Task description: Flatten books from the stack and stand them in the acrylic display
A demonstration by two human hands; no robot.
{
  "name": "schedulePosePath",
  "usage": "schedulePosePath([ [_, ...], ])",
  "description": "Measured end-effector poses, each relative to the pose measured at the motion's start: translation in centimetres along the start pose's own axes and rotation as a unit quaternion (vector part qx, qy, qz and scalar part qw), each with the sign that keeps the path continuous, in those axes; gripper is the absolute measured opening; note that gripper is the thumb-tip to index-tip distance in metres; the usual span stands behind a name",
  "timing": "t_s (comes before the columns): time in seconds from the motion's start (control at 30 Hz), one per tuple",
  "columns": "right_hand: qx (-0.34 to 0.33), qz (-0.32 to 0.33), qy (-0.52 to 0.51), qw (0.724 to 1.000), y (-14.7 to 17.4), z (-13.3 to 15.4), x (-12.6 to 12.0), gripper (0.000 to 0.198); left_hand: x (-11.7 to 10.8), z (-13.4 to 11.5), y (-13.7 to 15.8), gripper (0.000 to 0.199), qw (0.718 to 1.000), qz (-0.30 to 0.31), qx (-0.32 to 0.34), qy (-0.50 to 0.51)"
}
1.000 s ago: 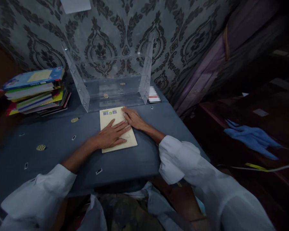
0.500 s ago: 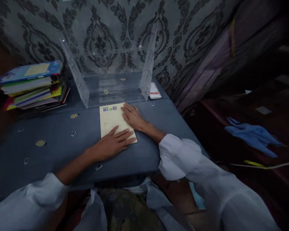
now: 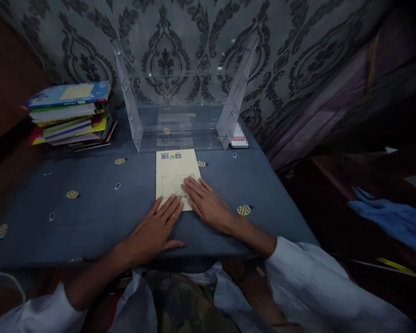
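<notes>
A cream-coloured booklet point(image 3: 175, 166) lies flat on the dark blue tablecloth, its face showing a barcode, a QR code and a printed text box upside down to me. My left hand point(image 3: 156, 226) rests with fingers stretched over the booklet's near left edge, the thumb out on the cloth. On its near right part lies my right hand point(image 3: 210, 203), fingers flat and reaching across the printed box. Just beyond the booklet stands a clear plastic rack point(image 3: 180, 125) with several tiers.
A stack of books point(image 3: 69, 115) stands at the back left of the table. Right of the rack sits a small blurred-out white item point(image 3: 240, 138). A patterned wall rises behind. Off the table's right side, a blue cloth point(image 3: 391, 217) lies on a dark surface.
My right hand has slid from the booklet's far right corner toward me. My left hand has drawn back to its near left edge. The view has shifted left.
</notes>
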State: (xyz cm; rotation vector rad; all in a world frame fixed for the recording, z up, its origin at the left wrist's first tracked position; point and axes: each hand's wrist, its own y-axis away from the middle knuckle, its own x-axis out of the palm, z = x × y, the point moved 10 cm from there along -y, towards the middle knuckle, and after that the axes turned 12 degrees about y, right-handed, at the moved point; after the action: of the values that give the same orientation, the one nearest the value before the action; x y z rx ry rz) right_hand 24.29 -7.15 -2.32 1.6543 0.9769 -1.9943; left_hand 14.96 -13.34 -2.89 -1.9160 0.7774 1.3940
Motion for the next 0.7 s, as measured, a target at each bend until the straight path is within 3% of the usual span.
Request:
schedulePosePath([
  [0.2,-0.096,0.058,-0.042,0.993,-1.4,4.0,0.1,0.049,-0.4,1.9,2.4,0.088,0.995,-0.045,-0.085,0.021],
  [0.4,-0.13,0.093,-0.061,0.985,-5.6,3.6,1.1,0.049,-1.4,4.6,3.1,0.084,0.99,-0.056,-0.117,0.061],
  [0.57,-0.102,0.084,-0.051,0.99,-10.1,1.1,2.6,0.047,-1.9,5.9,3.1,0.072,0.986,-0.056,-0.14,0.071],
  [0.7,-0.014,0.063,-0.017,0.998,-12.1,-2.1,2.7,0.049,-1.9,6.7,2.5,0.067,0.987,-0.05,-0.145,0.053],
])
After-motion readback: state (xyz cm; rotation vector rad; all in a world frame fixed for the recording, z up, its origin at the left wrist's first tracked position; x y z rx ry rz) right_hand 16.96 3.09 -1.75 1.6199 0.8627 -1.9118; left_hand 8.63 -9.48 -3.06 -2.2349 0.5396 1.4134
